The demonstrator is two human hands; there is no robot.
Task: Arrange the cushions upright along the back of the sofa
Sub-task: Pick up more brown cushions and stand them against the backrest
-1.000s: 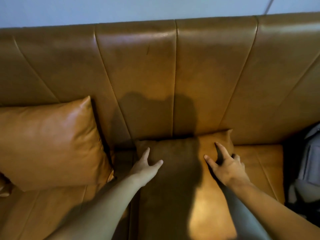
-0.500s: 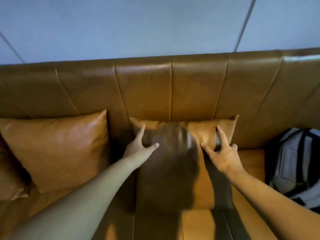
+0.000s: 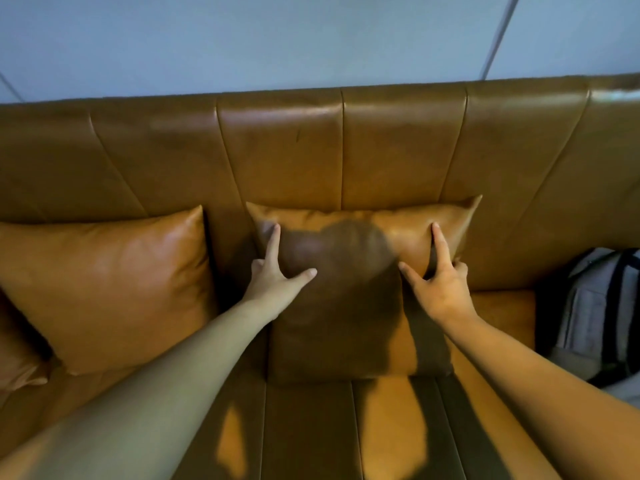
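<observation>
Two hands are on the middle cushion (image 3: pixel 360 271) right now, and that is all that keeps me confident about it. My left hand (image 3: pixel 273 278) lies spread on its upper left part, forefinger pointing up toward the corner and thumb splayed inward; my right hand (image 3: pixel 440 282) mirrors it on the upper right. Neither grip is closed round anything: both are open, pressing on the cushion's face, with some fingers seemingly curled past its side edges, though I cannot see how far they wrap.

The cushion stands on the sofa seat (image 3: pixel 311 427), its top edge leaning against the backrest (image 3: pixel 398 150), roughly upright. A second cushion (image 3: pixel 104 282) leans against the backrest just to its left, with a narrow dark gap between the two. A grey backpack (image 3: pixel 595 306) sits at the seat's right end, apart from the cushion.

My worry is the surfaces. Both cushion and sofa look like smooth, glossy leather, so I judge the bottom edge could slide forward on the seat once I let go, laying the cushion flat. Letting go unevenly could twist it toward one side, perhaps against its neighbour. The heavy shadow across the lower half hides whether the base sits tight against the backrest, so I cannot confirm that.
</observation>
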